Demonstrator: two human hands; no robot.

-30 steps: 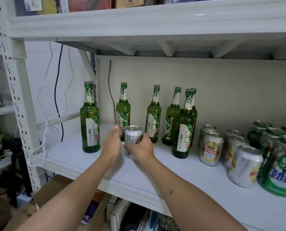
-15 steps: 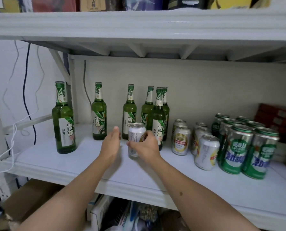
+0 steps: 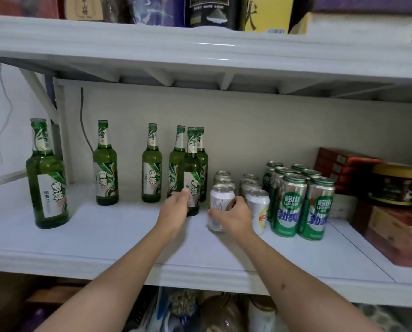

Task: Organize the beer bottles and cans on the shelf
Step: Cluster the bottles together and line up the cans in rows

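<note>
Two tall green cans (image 3: 303, 204) labelled LAOSHAN; right hand (image 3: 233, 215) grips white can (image 3: 219, 202).

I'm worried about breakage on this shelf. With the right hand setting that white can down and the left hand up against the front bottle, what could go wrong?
1. The left hand is at the front green bottle, which stands close before two others; a nudge might topple them.
2. The right hand holds the white can close beside another white can and the tall green cans; sliding it in could knock those.
</note>
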